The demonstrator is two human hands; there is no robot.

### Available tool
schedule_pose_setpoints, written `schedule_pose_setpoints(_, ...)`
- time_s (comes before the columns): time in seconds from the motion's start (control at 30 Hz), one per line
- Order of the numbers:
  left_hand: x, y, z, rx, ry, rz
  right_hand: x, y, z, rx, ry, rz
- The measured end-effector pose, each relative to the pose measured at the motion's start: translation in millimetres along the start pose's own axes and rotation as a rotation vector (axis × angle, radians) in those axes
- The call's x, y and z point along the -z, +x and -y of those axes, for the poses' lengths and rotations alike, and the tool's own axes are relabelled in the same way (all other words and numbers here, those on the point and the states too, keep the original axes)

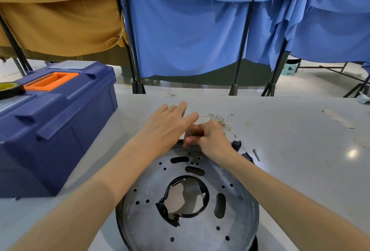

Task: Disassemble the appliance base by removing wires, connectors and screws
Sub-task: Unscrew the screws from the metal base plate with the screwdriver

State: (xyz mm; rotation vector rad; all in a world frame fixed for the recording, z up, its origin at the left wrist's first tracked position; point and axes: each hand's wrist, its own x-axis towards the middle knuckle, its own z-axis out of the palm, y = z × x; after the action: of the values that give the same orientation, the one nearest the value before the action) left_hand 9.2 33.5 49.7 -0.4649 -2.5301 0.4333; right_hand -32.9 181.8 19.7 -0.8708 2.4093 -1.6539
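- The round metal appliance base (144,210) lies flat on the bench (300,170) close to its near edge, about midway along it.
- The right grip (210,138) is clamped around a slim dark tool (189,149), probably a screwdriver. It stands nearly upright with its tip at the far rim of the base. What it bears on is hidden by the fingers.
- The left grip (166,124) is apart, its fingers straight and spread, touching the right one from the left and holding nothing.
- Judged step: loosening a fastener at that far rim.
- To do it well, keep the tool square to the fastener and press down firmly before turning, so the tip does not slip out.
- The free left grip would serve better pressing on the plate, since the base looks light enough to spin or slide.
- Mind the torn black ring (206,196) in the centre hole and the plate's edges.
- Put anything freed beside the loose screw (256,154), the black connector (237,145) and the pulled wires (220,120) lying beyond the base, towards the far edge.
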Motion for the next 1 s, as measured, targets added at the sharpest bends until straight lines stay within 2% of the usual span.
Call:
schedule_pose_setpoints(0.1,4.0,4.8,1.9,-0.045,0.070,0.091,0.4,0.3,-0.9,-0.009,-0.001,0.007)
schedule_pose_setpoints(0.27,6.2,16.6,-1.2,-0.143,0.033,0.225,0.5,1.1,-4.9,-0.018,-0.009,0.004)
schedule_pose_setpoints(0.4,6.8,19.3,-1.6,-0.103,-0.030,0.311,0.3,1.0,-4.4,-0.042,0.014,0.000)
schedule_pose_setpoints(0.47,7.1,20.1,-3.2,-0.087,-0.058,0.304,0.7,1.3,-4.0,-0.047,0.023,0.004)
schedule_pose_setpoints(0.57,5.5,20.6,-3.6,0.050,-0.195,0.252,1.7,1.1,-3.4,-0.054,0.035,0.023)
schedule_pose_setpoints(0.7,3.4,22.8,-7.2,0.136,-0.286,0.201,2.2,0.9,-3.1,-0.043,0.056,0.036)
schedule_pose_setpoints(1.0,2.3,21.0,-18.7,0.307,-0.160,0.145,-0.2,-3.1,-1.7,0.046,0.014,-0.063)
